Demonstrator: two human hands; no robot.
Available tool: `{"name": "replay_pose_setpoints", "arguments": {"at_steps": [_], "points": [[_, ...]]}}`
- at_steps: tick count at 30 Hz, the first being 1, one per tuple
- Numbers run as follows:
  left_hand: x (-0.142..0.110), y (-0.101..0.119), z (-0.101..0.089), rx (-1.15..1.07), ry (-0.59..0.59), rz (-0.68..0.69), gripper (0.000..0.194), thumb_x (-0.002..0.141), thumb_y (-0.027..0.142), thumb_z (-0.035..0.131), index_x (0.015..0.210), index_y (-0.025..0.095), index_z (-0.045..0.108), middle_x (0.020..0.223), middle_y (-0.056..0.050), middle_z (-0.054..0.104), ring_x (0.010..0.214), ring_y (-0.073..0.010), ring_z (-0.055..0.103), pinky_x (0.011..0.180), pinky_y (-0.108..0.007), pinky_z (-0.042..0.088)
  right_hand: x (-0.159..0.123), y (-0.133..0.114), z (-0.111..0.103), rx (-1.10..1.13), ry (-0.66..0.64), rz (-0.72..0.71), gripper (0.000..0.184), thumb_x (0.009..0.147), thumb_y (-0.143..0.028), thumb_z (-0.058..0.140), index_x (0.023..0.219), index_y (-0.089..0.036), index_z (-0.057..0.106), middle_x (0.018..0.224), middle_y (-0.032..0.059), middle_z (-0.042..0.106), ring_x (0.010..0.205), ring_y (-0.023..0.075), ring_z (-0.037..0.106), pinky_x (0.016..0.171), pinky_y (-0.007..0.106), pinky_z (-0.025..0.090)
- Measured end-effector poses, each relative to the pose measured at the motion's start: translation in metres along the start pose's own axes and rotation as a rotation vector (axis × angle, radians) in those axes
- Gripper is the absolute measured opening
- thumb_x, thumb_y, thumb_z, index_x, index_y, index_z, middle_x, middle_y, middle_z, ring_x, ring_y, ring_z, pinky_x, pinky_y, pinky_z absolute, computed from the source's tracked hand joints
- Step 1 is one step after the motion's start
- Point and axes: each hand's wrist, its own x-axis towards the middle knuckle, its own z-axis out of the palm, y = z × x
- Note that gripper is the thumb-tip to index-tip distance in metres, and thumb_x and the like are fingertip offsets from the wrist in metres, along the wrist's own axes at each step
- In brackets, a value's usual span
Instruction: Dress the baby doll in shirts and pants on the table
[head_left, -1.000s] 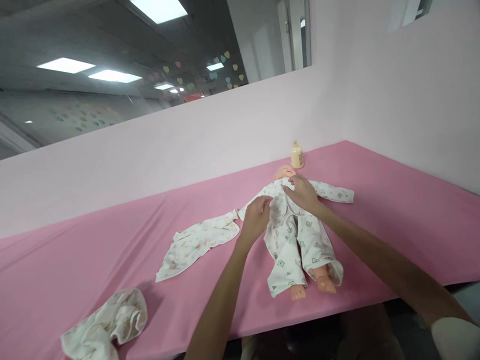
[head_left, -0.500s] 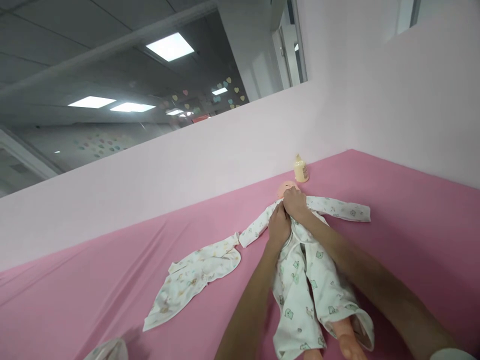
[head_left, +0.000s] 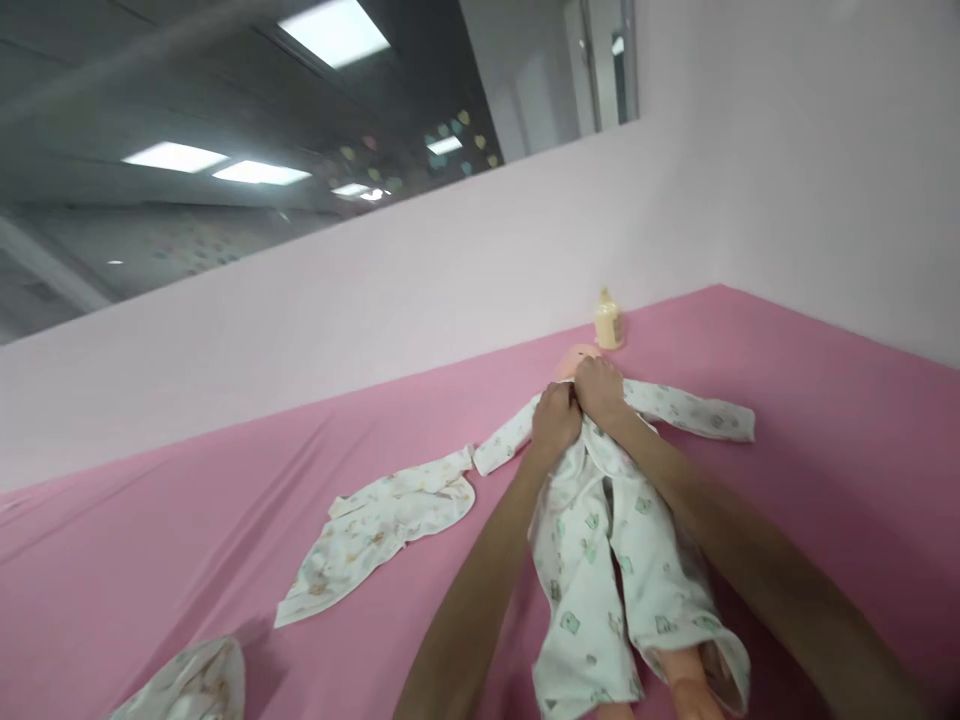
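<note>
A baby doll point(head_left: 579, 357) lies on its back on the pink table point(head_left: 225, 500), dressed in a white printed romper point(head_left: 600, 540). My left hand point(head_left: 555, 420) and my right hand point(head_left: 598, 388) sit side by side at the romper's collar, just below the doll's head. Both hands are closed, pinching the fabric at the neck. The doll's bare feet stick out of the trouser legs at the bottom edge of the view. Its face is mostly hidden behind my hands.
A second white printed garment point(head_left: 375, 525) lies flat to the left of the doll. A crumpled white cloth point(head_left: 191, 685) sits at the bottom left. A small cream bottle point(head_left: 608, 322) stands by the pale pink wall point(head_left: 450, 270) in the corner.
Both hands have come together at the romper's collar; a second ago the left hand was lower, on the doll's chest. The view has tilted and moved closer.
</note>
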Motion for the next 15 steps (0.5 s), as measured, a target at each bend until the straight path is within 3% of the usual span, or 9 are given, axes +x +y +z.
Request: {"name": "replay_pose_setpoints", "arguments": {"at_steps": [5, 9, 15], "points": [[0.027, -0.012, 0.011, -0.086, 0.069, 0.097, 0.031, 0.089, 0.013, 0.039, 0.103, 0.016, 0.066, 0.114, -0.013, 0.064, 0.110, -0.0228, 0.057, 0.095, -0.036, 0.044, -0.003, -0.005, -0.001, -0.102, 0.074, 0.097, 0.031, 0.091, -0.008, 0.035, 0.102, -0.006, 0.064, 0.095, 0.0233, 0.068, 0.089, 0.0286, 0.067, 0.068, 0.034, 0.048], [0.028, -0.019, 0.019, -0.034, 0.103, 0.073, 0.024, 0.089, 0.015, 0.041, 0.092, 0.016, 0.065, 0.101, -0.011, 0.066, 0.096, -0.0230, 0.057, 0.087, -0.037, 0.045, -0.005, -0.007, -0.002, -0.039, 0.103, 0.121, 0.026, 0.091, -0.012, 0.037, 0.096, -0.011, 0.063, 0.093, 0.0200, 0.069, 0.083, 0.0272, 0.067, 0.065, 0.033, 0.044], [0.026, -0.020, 0.018, -0.020, 0.105, 0.044, 0.022, 0.089, 0.018, 0.043, 0.097, 0.017, 0.063, 0.102, -0.011, 0.064, 0.096, -0.0232, 0.056, 0.085, -0.036, 0.043, -0.001, -0.003, -0.002, 0.139, 0.107, 0.108, 0.022, 0.088, -0.020, 0.038, 0.086, -0.018, 0.059, 0.092, 0.0131, 0.068, 0.083, 0.0241, 0.062, 0.067, 0.031, 0.041]]}}
